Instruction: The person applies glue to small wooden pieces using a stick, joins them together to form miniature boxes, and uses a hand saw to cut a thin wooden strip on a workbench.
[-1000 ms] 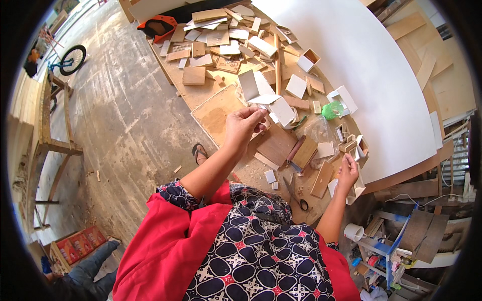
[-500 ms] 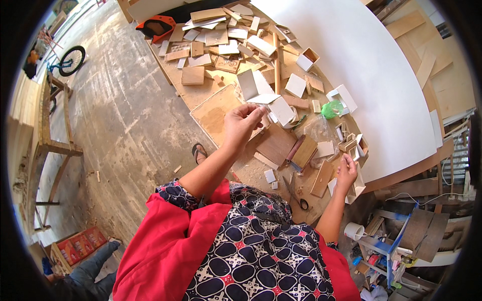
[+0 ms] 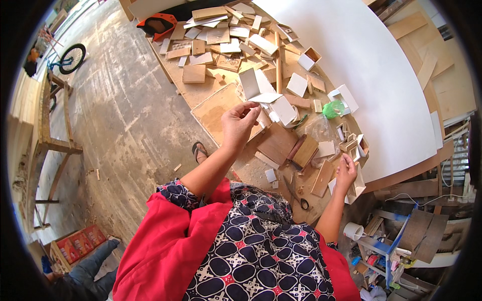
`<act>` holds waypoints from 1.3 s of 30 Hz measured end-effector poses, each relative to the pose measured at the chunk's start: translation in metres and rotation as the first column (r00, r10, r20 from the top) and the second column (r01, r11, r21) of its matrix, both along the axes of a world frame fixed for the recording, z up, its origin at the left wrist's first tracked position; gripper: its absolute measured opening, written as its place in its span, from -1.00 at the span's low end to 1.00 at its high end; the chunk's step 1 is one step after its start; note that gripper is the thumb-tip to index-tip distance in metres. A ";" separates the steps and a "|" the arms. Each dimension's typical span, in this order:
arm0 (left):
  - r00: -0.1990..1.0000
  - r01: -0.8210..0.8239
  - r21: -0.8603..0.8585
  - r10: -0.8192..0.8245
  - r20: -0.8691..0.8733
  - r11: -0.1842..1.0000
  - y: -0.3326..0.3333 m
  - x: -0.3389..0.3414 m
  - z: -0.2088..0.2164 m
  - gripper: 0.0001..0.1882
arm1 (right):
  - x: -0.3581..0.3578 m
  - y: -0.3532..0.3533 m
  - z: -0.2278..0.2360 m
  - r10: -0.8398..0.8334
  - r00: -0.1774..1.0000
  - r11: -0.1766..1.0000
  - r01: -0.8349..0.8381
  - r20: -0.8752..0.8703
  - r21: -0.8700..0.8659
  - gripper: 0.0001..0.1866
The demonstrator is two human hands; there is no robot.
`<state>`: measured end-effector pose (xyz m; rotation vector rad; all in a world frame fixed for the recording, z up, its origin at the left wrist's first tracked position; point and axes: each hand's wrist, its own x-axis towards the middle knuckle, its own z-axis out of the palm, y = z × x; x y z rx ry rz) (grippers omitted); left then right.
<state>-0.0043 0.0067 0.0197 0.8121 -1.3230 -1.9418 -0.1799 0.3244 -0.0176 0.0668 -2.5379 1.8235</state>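
Observation:
My left hand is raised over the near left part of the worktable, fingers pinched together. Whatever is between its fingertips is too small to make out. Just beyond it are white boards and a white block. On the right, my right hand is also closed in a pinch, its contents hidden. It hovers by an open white-sided wooden box and several small wooden frames. Between my hands lie a brown board, a lighter wooden block and scissors.
Wood offcuts cover the table's far end beside an orange-and-black case. A green plastic bag lies right of centre. A large white sheet borders the table. A wooden trestle stands left; another person's jeans-clad leg shows lower left.
My left hand has shifted slightly left, its fingers curled a little more. My right hand stays in nearly the same place, still pinched. The things on the table look unmoved.

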 end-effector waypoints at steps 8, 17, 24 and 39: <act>1.000 -0.020 -0.018 0.020 -0.020 1.000 0.000 -0.005 -0.008 -0.79 | 0.006 -0.030 0.027 0.091 0.994 0.995 -0.093 -0.055 -0.047 -0.79; 0.997 -0.059 0.086 0.063 -0.038 0.995 0.007 -0.005 -0.016 -0.68 | 0.033 -0.112 0.055 0.433 0.901 0.900 -0.433 -0.002 -0.059 -0.76; 0.987 -0.034 0.226 0.068 -0.144 0.974 0.008 -0.006 -0.019 -0.68 | 0.053 -0.163 0.043 0.564 0.824 0.825 -0.564 -0.049 -0.001 -0.68; 0.966 -0.043 0.230 0.100 -0.239 0.972 0.008 -0.012 -0.020 -0.68 | 0.070 -0.191 0.041 0.667 0.731 0.736 -0.677 -0.142 -0.030 -0.73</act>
